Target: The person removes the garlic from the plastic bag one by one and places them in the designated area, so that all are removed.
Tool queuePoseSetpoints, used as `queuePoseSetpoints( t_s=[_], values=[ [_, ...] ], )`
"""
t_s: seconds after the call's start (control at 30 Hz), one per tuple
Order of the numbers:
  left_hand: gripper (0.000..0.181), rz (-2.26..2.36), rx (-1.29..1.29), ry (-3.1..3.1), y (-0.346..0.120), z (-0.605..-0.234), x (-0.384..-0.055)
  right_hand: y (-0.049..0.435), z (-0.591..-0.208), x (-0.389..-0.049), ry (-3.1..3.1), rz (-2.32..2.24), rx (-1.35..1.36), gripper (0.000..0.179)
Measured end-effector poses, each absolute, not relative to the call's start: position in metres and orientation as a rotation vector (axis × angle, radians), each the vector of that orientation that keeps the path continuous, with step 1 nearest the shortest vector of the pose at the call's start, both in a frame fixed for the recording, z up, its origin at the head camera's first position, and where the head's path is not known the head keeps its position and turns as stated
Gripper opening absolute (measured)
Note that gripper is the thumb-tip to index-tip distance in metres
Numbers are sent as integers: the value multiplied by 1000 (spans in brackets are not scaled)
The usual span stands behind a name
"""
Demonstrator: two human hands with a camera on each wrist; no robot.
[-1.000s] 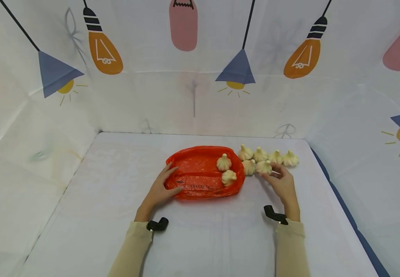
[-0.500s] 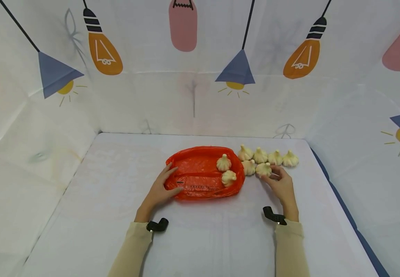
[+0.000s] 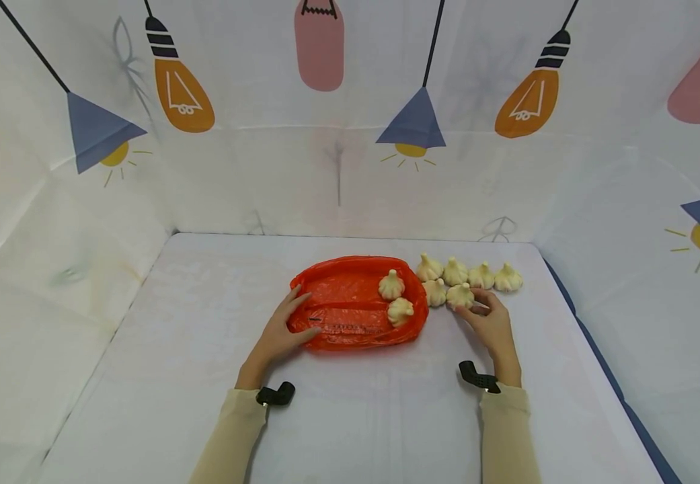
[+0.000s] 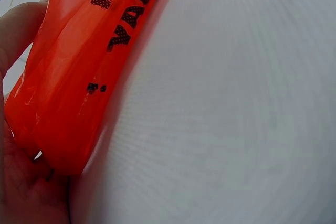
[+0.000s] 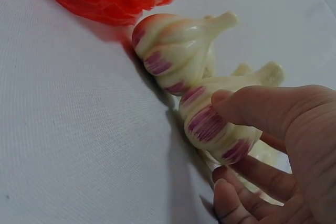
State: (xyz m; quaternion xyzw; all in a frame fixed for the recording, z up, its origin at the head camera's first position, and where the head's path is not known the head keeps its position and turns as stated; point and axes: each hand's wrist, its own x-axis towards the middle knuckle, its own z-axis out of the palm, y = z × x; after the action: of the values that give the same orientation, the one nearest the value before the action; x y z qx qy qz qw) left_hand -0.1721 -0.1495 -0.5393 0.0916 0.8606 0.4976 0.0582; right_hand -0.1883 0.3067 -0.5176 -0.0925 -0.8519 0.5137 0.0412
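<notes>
A red plastic bag (image 3: 350, 296) lies spread on the table, its rim rolled up into a low wall. Two garlic bulbs (image 3: 391, 285) sit inside its right part. My left hand (image 3: 280, 329) holds the bag's left end between thumb and fingers; in the left wrist view the red plastic (image 4: 73, 103) hides part of that hand. To the right of the bag, my right hand (image 3: 491, 323) pinches a garlic bulb (image 5: 215, 119) with purple streaks, thumb on its near side. Just left of that one is another bulb (image 5: 173, 51), close to the bag.
Behind the pinched bulb, several more garlic bulbs (image 3: 481, 275) stand in a row along the back right. The white table (image 3: 356, 417) ends at a cloth wall (image 3: 265, 168) printed with lamps and bulbs. A blue edge (image 3: 598, 356) runs down the right side.
My right hand and the garlic bulb at its fingertips have shifted very slightly left. The left hand and the bag hold their place.
</notes>
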Motion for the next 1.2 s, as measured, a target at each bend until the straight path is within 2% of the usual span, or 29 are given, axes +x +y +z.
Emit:
queuePoseSetpoints(
  t_s=[0.2,1.2],
  values=[
    [80,1514,279,2604,-150,-539,-172,306,-515,-188,-2622,1568,-274,64],
    [80,1518,296,2612,-150,-540,-172,307,-518,-189,-2600,1587,-237,60]
  ],
)
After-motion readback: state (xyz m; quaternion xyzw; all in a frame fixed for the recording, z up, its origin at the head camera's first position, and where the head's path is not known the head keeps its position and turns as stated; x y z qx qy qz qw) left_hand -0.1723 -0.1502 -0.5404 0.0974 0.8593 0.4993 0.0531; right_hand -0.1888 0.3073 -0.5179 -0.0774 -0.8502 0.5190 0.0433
